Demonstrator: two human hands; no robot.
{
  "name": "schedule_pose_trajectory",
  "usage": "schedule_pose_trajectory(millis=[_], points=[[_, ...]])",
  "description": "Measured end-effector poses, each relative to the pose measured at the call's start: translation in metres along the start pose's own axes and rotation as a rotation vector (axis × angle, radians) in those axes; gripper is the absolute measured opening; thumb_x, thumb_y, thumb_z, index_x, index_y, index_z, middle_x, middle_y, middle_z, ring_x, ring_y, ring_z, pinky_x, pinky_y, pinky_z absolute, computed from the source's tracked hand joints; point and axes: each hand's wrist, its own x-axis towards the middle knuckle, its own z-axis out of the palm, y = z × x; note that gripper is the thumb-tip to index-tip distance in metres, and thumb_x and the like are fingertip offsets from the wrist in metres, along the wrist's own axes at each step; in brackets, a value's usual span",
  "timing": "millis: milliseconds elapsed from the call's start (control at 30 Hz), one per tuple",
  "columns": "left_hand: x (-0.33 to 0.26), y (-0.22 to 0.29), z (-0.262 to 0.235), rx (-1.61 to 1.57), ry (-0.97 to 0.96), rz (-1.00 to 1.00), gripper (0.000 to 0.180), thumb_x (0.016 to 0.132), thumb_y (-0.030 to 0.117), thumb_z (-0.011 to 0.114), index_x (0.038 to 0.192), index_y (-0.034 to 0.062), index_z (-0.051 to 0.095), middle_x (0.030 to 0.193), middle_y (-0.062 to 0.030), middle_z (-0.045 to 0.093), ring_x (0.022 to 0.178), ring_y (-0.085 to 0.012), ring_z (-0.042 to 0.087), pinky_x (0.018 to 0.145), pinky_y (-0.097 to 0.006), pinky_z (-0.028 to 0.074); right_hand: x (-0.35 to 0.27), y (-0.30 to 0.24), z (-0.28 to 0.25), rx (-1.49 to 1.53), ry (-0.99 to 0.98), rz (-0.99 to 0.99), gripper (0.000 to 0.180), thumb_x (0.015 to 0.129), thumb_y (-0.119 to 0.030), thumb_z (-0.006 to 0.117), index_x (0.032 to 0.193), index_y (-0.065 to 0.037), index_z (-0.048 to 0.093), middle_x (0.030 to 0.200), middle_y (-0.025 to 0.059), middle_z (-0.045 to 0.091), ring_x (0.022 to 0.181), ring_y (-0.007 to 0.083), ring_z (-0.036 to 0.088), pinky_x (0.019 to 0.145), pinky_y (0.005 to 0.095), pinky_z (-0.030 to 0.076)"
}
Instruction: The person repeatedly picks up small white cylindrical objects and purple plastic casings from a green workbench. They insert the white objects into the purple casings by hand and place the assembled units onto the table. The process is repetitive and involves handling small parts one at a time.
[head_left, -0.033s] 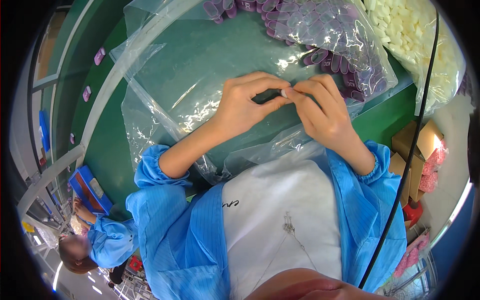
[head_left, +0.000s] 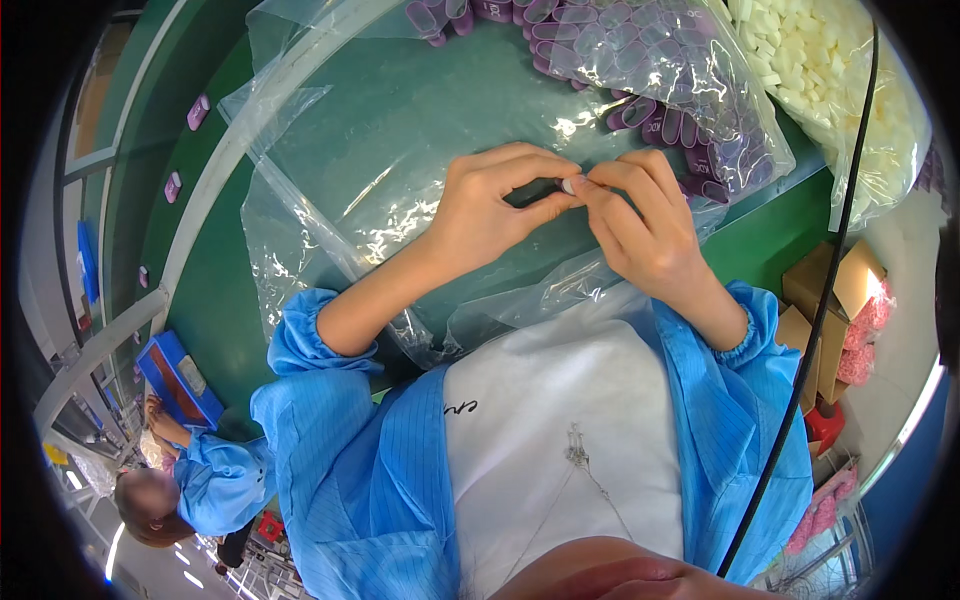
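My left hand (head_left: 495, 200) and my right hand (head_left: 650, 220) meet over the clear plastic sheet at the middle of the bench. Between their fingertips is a small white-ended piece (head_left: 568, 186), mostly covered by the fingers, so its kind is hard to tell. Both hands are closed, thumb and fingers pinched on it. Just beyond my right hand lie many purple oval cases (head_left: 655, 120), partly under a clear plastic bag (head_left: 735, 110).
A clear bag of cream-coloured small blocks (head_left: 800, 50) stands at the far right. A black cable (head_left: 840, 220) hangs down the right side. Purple pieces (head_left: 198, 112) sit on the green strip at left. Beyond a blue bin (head_left: 180, 380), a co-worker (head_left: 215, 480) sits. Open cardboard boxes (head_left: 825, 310) stand at right.
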Motion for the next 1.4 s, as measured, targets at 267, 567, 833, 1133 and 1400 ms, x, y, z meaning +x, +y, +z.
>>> schedule_pose_trajectory(millis=[267,567,833,1133,1400], points=[[-0.001,0.001,-0.002,0.000,-0.016,0.005,0.023,0.077,0.006,0.083,0.099,0.0028,0.075,0.096,-0.0100,0.074,0.083,-0.0236,0.073,0.070,-0.031,0.057,0.001,0.010,-0.014,0.203,-0.089,0.051,0.029,0.069,0.007,0.075,0.098,0.005,0.068,0.098,0.0141,0.064,0.080,0.0280,0.061,0.064,0.0352,0.052],[-0.003,-0.003,0.003,0.009,0.015,0.047,0.024,0.078,0.004,0.083,0.100,0.0029,0.074,0.095,-0.0096,0.074,0.082,-0.0223,0.072,0.067,-0.031,0.057,-0.003,0.011,-0.015,0.149,-0.065,0.035,0.027,0.069,0.007,0.075,0.096,0.006,0.069,0.094,0.0142,0.067,0.074,0.0270,0.065,0.061,0.0356,0.054],[-0.008,-0.003,0.008,0.027,0.030,0.066,0.026,0.078,0.002,0.082,0.103,0.0024,0.075,0.098,-0.0108,0.075,0.085,-0.0218,0.073,0.072,-0.030,0.058,-0.015,0.002,-0.003,0.132,0.083,0.169,0.019,0.075,0.003,0.077,0.092,0.004,0.069,0.094,0.0156,0.073,0.073,0.0263,0.067,0.061,0.0326,0.054],[-0.009,-0.006,0.011,0.057,0.039,0.099,0.030,0.077,0.002,0.083,0.105,0.0015,0.075,0.099,-0.0114,0.075,0.086,-0.0217,0.072,0.073,-0.029,0.058,-0.028,-0.004,0.000,0.205,0.134,0.343,0.020,0.079,0.000,0.078,0.096,0.003,0.067,0.098,0.0167,0.073,0.075,0.0267,0.068,0.064,0.0322,0.054],[-0.006,-0.007,0.010,0.053,0.027,0.128,0.029,0.077,0.002,0.083,0.105,0.0015,0.075,0.100,-0.0115,0.075,0.086,-0.0217,0.072,0.073,-0.029,0.058,-0.025,-0.002,-0.002,0.075,0.074,0.183,0.023,0.075,0.001,0.079,0.096,0.005,0.069,0.099,0.0167,0.071,0.074,0.0278,0.067,0.062,0.0331,0.054]])
